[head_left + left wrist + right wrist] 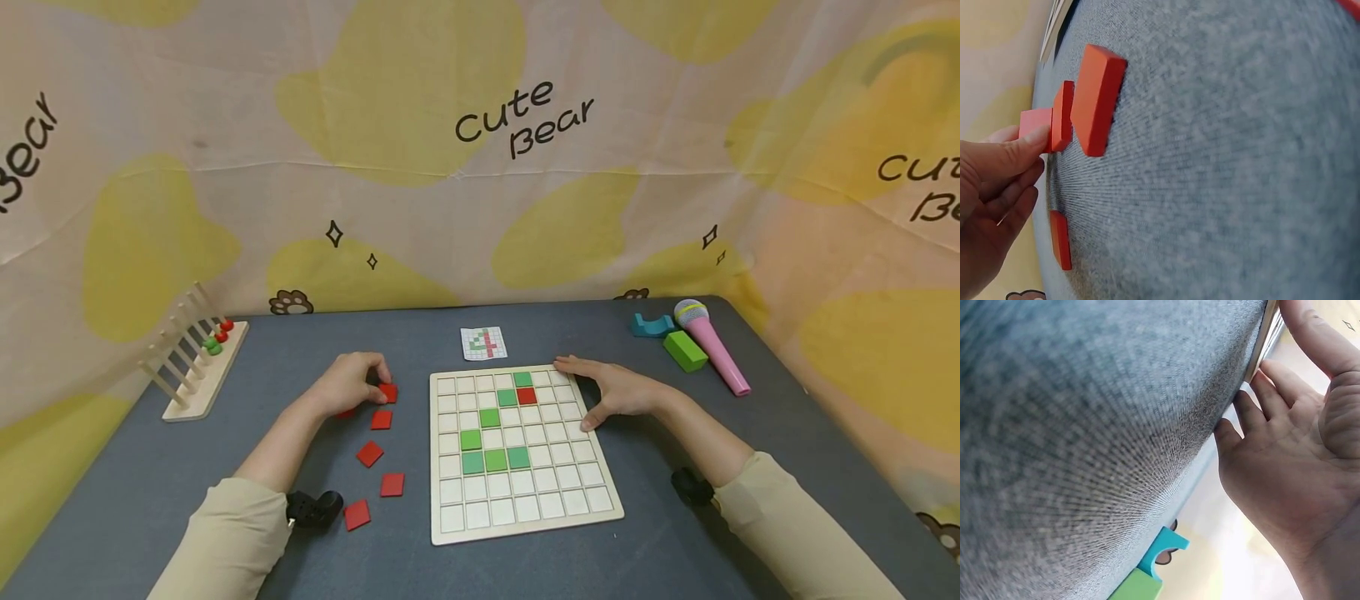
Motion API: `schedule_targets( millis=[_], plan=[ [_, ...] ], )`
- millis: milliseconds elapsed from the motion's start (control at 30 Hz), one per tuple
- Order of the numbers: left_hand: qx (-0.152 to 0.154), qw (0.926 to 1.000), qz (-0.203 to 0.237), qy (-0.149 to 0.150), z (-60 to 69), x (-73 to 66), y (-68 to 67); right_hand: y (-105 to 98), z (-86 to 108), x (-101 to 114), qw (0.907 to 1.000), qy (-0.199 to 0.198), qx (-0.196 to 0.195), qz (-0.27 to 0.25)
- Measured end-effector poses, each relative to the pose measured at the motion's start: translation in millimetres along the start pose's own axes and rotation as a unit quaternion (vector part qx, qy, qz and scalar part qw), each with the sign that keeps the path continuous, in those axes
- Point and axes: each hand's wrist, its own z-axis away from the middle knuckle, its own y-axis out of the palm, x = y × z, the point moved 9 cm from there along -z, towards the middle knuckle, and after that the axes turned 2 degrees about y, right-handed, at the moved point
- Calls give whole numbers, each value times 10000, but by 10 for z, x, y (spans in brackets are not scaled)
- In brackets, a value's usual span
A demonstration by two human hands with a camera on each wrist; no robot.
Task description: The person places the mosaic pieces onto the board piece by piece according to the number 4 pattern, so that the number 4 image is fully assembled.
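Between thumb and fingers, my left hand point(348, 385) point(997, 181) pinches a red square tile point(387, 392) point(1035, 120). Other red tiles point(381, 419) point(1097, 100) lie on the table around and below that hand, one partly hidden by it. To their right lies a gridded board point(527, 507) bearing several green tiles point(496, 459) and one red tile point(527, 395). My right hand point(618, 390) point(1297, 425) rests at the board's right edge, fingers extended near the top corner and thumb lower down the side.
Behind the board lies a small pattern card point(483, 343). At the back left stands a pegged wooden rack point(197, 408) with red and green beads. A blue curved block point(652, 326), a green block point(685, 351) and a pink microphone point(716, 350) lie at the back right.
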Motion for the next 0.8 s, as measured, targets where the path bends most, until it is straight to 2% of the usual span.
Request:
schedule_targets(
  millis=[233,433,567,800],
  plan=[
    [-437,9982,404,56,-14,-66,-63,0,2,-4,10000,12,-18,48],
    [-627,9960,625,72,-78,-278,-47,-3,1,0,10000,22,-28,70],
    [-670,9935,917,86,-128,-458,-4,-5,0,0,10000,17,-34,67],
    [-495,9911,1216,201,-233,-735,131,1,-2,6,10000,6,8,0]
  ],
)
